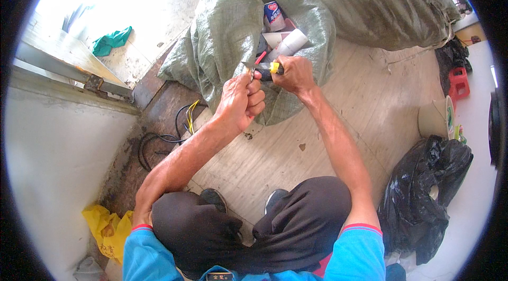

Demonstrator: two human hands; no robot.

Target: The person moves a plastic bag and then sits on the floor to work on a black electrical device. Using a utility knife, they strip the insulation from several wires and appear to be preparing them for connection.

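Note:
My right hand (293,74) grips a yellow-and-black hand tool (275,68), whose metal end points left toward my left thumb. My left hand (242,98) is closed just below that metal end, pinching a small item too hidden to name. Both hands are over an open green woven sack (214,32), which holds white cylinders (291,43), a blue-and-white container (273,15) and a red slender item (260,57).
A larger sack (370,3) lies behind at right. Black and yellow cables (174,137) lie left of my arm, near a yellow bag (106,230). At right are a beige bucket (433,119), red plastic item (459,82) and black bag (418,196). A low wall (69,148) borders the left.

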